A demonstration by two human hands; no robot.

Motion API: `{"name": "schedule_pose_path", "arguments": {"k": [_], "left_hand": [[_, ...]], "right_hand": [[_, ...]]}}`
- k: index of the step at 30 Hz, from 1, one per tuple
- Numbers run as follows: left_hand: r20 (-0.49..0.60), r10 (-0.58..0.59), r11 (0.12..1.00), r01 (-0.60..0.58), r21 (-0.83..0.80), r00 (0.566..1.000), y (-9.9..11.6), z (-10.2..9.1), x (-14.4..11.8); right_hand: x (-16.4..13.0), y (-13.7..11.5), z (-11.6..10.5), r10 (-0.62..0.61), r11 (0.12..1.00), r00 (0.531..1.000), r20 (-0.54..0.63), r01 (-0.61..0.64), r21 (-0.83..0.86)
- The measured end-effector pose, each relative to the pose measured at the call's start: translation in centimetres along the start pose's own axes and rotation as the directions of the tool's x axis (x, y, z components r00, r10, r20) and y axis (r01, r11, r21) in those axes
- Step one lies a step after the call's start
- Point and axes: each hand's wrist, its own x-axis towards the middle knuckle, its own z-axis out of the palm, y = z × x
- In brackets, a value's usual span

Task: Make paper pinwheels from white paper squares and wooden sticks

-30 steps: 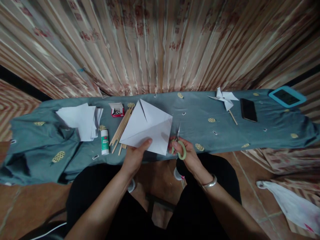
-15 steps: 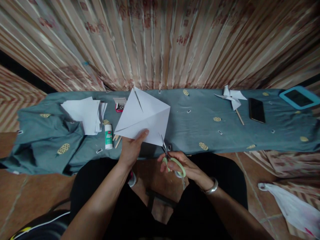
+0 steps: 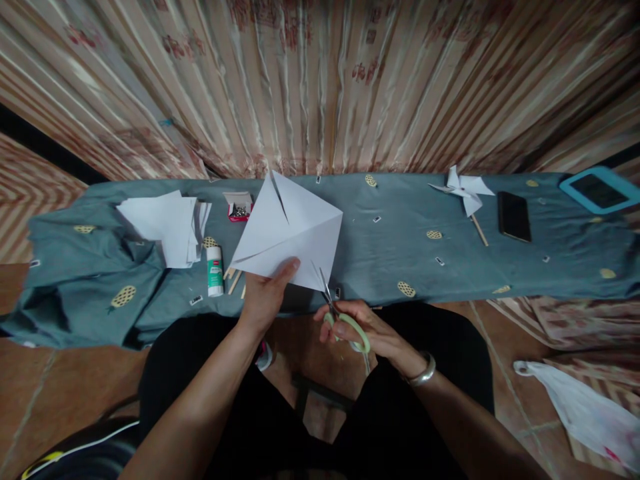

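Observation:
A white sheet of paper (image 3: 300, 223), turned cornerwise, is pinched at its lower edge by my left hand (image 3: 267, 293), thumb on top. One slit runs in from its top corner and another line from its left corner. My right hand (image 3: 350, 323) grips green-handled scissors (image 3: 357, 333). Their blades stand apart at the sheet's lower right corner, one over the paper. The fingers beneath the sheet are hidden.
Left on the cloth-covered table (image 3: 370, 247) are stacked paper (image 3: 160, 223), a glue stick (image 3: 215, 273), a small box of metal pieces (image 3: 239, 210) and wooden sticks (image 3: 234, 280). Right are a paper pinwheel (image 3: 467, 190), a phone (image 3: 514, 217) and a blue-framed tablet (image 3: 600, 190).
The scissor blades have spread wider at the lower right corner. The slit at the top corner gapes more. Both hands stay almost in place, and the view has shifted slightly.

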Motion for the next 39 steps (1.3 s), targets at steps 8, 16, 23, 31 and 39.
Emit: {"name": "schedule_pose_path", "arguments": {"k": [8, 16, 23, 31, 39], "left_hand": [[0.007, 0.002, 1.0, -0.002, -0.005, 1.0, -0.5, -0.1, 0.1], [-0.002, -0.029, 1.0, 0.029, -0.009, 1.0, -0.1, 0.0, -0.1], [0.001, -0.015, 1.0, 0.015, 0.006, 1.0, -0.4, -0.1, 0.0], [-0.007, 0.0, 1.0, 0.0, -0.003, 1.0, -0.7, -0.3, 0.3], [0.0, -0.019, 1.0, 0.019, 0.013, 1.0, -0.3, -0.4, 0.2]], "right_hand": [[0.1, 0.2, -0.1, 0.008, 1.0, 1.0, 0.0, -0.008, 0.002], [0.0, 0.0, 0.0, 0.02, 1.0, 1.0, -0.009, -0.02, 0.008], [0.3, 1.2, -0.1, 0.013, 1.0, 0.999, -0.03, -0.013, 0.011], [0.4, 1.5, -0.1, 0.039, 0.999, 0.998, -0.051, -0.037, 0.03], [0.5, 1.3, -0.1, 0.107, 0.994, 0.99, -0.087, -0.106, 0.02]]}}
